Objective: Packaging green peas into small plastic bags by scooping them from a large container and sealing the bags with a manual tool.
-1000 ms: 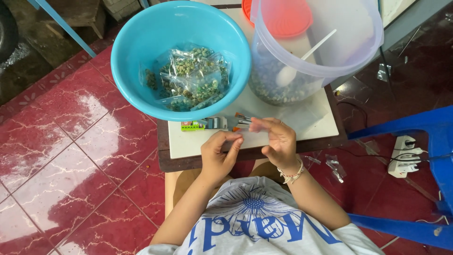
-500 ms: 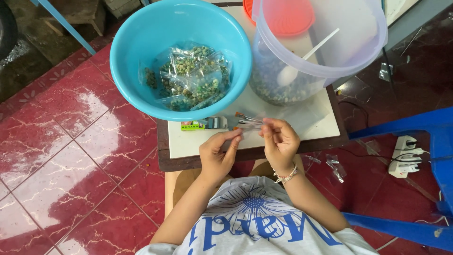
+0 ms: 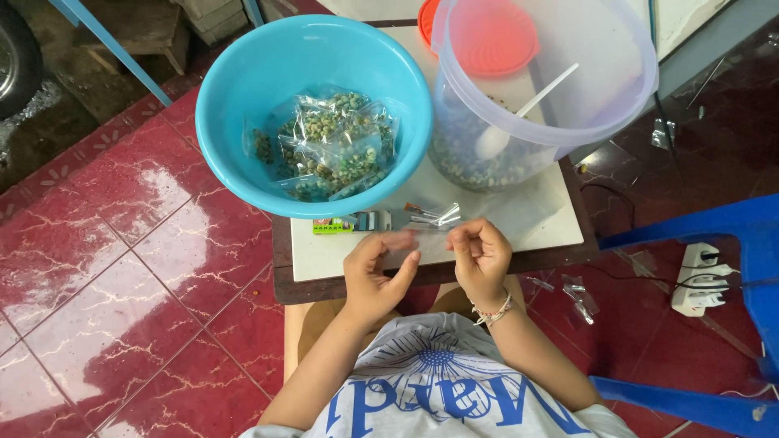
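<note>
A: Hands?
B: Left hand and right hand both pinch a small clear plastic bag, stretched flat between them just over the near edge of the white tabletop. Beaded bracelet on right wrist.
A: Around them?
B: Just beyond the fingers, a stack of empty clear bags beside a small green-and-grey gadget. Further back-left, a round turquoise plastic bowl with filled bags of greenish bits. Back-right, a clear plastic tub of the same bits with a white spoon; orange lid behind.
</note>
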